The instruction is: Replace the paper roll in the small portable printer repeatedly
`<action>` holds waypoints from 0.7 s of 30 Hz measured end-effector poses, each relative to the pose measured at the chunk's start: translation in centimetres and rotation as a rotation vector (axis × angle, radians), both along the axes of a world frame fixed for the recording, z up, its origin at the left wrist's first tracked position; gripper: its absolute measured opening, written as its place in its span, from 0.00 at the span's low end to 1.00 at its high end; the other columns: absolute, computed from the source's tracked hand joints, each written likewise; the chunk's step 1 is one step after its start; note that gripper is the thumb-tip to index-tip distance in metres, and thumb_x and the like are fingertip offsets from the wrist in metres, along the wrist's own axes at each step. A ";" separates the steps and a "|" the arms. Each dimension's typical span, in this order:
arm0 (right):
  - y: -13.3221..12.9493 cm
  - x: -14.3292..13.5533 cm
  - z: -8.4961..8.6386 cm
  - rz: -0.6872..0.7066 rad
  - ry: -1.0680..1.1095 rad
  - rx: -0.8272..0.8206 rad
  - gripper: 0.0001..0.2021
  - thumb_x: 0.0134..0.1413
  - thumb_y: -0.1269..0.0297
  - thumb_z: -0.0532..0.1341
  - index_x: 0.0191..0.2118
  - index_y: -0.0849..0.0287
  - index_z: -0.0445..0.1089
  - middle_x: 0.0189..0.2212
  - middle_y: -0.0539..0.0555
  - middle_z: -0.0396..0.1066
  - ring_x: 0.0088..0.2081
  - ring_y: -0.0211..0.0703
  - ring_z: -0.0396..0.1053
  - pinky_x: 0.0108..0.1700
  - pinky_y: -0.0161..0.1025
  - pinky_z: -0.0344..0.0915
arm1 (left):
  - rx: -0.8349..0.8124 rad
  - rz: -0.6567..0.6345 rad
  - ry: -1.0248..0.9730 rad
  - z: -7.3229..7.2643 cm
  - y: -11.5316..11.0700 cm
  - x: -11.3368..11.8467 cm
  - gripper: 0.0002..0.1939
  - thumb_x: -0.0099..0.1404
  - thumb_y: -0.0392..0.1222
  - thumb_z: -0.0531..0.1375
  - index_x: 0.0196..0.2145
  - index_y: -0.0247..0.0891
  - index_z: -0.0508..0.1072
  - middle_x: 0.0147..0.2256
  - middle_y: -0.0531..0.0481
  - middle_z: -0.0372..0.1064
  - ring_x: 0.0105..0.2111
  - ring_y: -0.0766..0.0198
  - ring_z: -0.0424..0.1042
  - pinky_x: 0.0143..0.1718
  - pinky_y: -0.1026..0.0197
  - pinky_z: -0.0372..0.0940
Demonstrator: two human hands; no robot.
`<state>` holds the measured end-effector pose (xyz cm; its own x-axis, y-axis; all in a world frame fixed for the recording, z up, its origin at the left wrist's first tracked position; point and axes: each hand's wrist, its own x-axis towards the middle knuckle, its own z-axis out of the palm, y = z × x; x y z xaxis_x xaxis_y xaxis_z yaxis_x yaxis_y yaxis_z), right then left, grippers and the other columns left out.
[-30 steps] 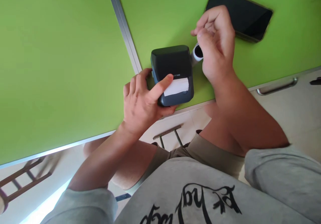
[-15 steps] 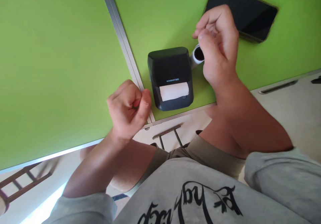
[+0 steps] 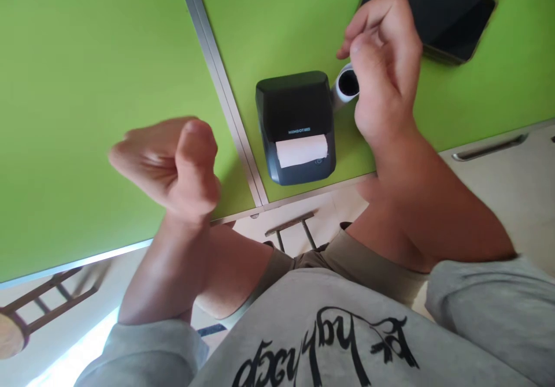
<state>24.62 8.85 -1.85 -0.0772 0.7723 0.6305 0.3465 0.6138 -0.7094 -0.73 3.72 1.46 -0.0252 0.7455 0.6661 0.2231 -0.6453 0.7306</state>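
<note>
A dark label printer [image 3: 295, 100] sits near the front edge of the green table, with a curled white paper strip [image 3: 302, 151] lying across its front. My left hand [image 3: 167, 164] is raised to the left of the printer, closed in a fist with the thumb on top; whatever it may hold is hidden. My right hand [image 3: 385, 69] hovers on the other side, fingers loosely curled, thumb apart from them, and I see nothing in it. Just beside it, against the printer's right side, is a small white cylinder with a dark round end [image 3: 348, 83], partly covered by the hand.
A dark smartphone [image 3: 455, 19] lies at the back right, partly behind my right hand. A metal seam strip [image 3: 217, 69] runs across the green tabletop [image 3: 87, 40]. Below the front edge are a drawer handle [image 3: 489, 148] and a wooden stool [image 3: 47, 300] at the lower left.
My left hand has moved left, away from the printer, and turned so its thumb is uppermost. My right hand stays almost in place. The view has shifted slightly.
</note>
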 end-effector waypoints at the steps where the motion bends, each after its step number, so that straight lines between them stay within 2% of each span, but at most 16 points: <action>1: 0.1 0.0 -0.1 0.019 0.022 0.021 0.18 0.73 0.44 0.55 0.41 0.53 0.69 0.33 0.46 0.66 0.35 0.36 0.68 0.40 0.39 0.64 | 0.080 0.016 0.016 -0.3 0.5 0.1 0.31 0.79 0.51 0.57 0.18 0.37 0.64 0.18 0.59 0.49 0.18 0.79 0.59 0.23 0.67 0.48; 3: 0.3 0.0 -0.2 0.051 0.047 0.055 0.15 0.75 0.49 0.55 0.42 0.54 0.70 0.32 0.46 0.64 0.34 0.34 0.66 0.39 0.38 0.62 | 0.093 0.046 0.092 -0.6 1.2 0.4 0.32 0.81 0.53 0.55 0.18 0.39 0.65 0.19 0.58 0.61 0.28 0.71 0.74 0.35 0.59 0.68; 4: 0.3 -0.1 -0.2 0.062 0.054 0.065 0.14 0.75 0.51 0.55 0.42 0.54 0.71 0.32 0.45 0.63 0.33 0.33 0.65 0.39 0.38 0.61 | 0.066 0.060 0.109 -0.6 1.3 0.6 0.33 0.82 0.52 0.52 0.18 0.40 0.66 0.19 0.57 0.64 0.31 0.69 0.77 0.40 0.56 0.71; 5: 0.3 -0.2 -0.2 0.070 0.059 0.073 0.14 0.75 0.52 0.55 0.42 0.54 0.71 0.32 0.45 0.63 0.33 0.33 0.65 0.39 0.38 0.61 | 0.039 0.073 0.115 -0.5 1.4 0.7 0.33 0.82 0.48 0.52 0.17 0.40 0.65 0.19 0.57 0.65 0.32 0.68 0.78 0.44 0.54 0.73; 7: 0.3 -0.3 -0.1 0.082 0.067 0.073 0.13 0.76 0.53 0.56 0.42 0.55 0.71 0.31 0.45 0.63 0.33 0.33 0.65 0.39 0.38 0.61 | -0.011 0.080 0.119 -0.3 1.1 0.7 0.31 0.79 0.33 0.52 0.15 0.39 0.65 0.19 0.59 0.67 0.33 0.69 0.79 0.45 0.56 0.73; 8: 0.3 -0.3 0.0 0.082 0.072 0.069 0.13 0.75 0.53 0.56 0.42 0.55 0.71 0.31 0.45 0.63 0.34 0.33 0.66 0.40 0.38 0.61 | -0.040 0.091 0.118 -0.2 0.9 0.7 0.29 0.75 0.26 0.53 0.15 0.38 0.65 0.21 0.59 0.69 0.34 0.70 0.80 0.45 0.57 0.73; 10: 0.3 -0.3 0.1 0.083 0.072 0.060 0.13 0.75 0.54 0.56 0.41 0.56 0.71 0.32 0.45 0.63 0.34 0.33 0.67 0.40 0.38 0.61 | -0.096 0.113 0.130 -0.2 0.4 0.6 0.25 0.67 0.20 0.53 0.14 0.37 0.66 0.28 0.58 0.77 0.39 0.67 0.80 0.45 0.56 0.74; 12: 0.2 -0.3 0.2 0.086 0.065 0.056 0.13 0.75 0.54 0.57 0.42 0.56 0.71 0.32 0.45 0.64 0.34 0.33 0.66 0.40 0.38 0.61 | -0.092 0.093 0.149 -0.5 -0.1 0.5 0.22 0.62 0.21 0.54 0.15 0.38 0.67 0.32 0.58 0.80 0.41 0.64 0.80 0.47 0.52 0.75; 17: 0.1 -0.3 0.2 0.087 0.078 0.048 0.16 0.74 0.50 0.57 0.41 0.57 0.71 0.33 0.47 0.65 0.35 0.35 0.67 0.41 0.39 0.61 | -0.015 0.032 0.220 -1.1 -0.5 0.2 0.20 0.56 0.24 0.56 0.13 0.43 0.62 0.34 0.63 0.82 0.39 0.61 0.81 0.45 0.44 0.77; 19: 0.0 -0.4 0.3 0.072 0.074 0.028 0.17 0.73 0.48 0.57 0.41 0.57 0.70 0.33 0.47 0.66 0.36 0.36 0.67 0.41 0.40 0.62 | -0.046 0.049 0.243 -1.0 -0.6 0.2 0.20 0.58 0.25 0.57 0.14 0.44 0.64 0.35 0.63 0.82 0.41 0.60 0.81 0.46 0.44 0.77; 21: -0.1 -0.4 0.4 0.059 0.065 0.019 0.18 0.73 0.46 0.57 0.41 0.56 0.70 0.33 0.47 0.66 0.36 0.36 0.67 0.41 0.40 0.63 | -0.068 0.072 0.247 -0.9 -0.5 0.3 0.22 0.65 0.28 0.57 0.15 0.45 0.68 0.35 0.60 0.82 0.41 0.60 0.81 0.47 0.44 0.77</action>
<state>24.18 8.74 -1.48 -0.0808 0.7558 0.6498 0.2630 0.6450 -0.7175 -0.45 3.24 0.59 0.0769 0.7910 0.6069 0.4439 -0.5722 0.6896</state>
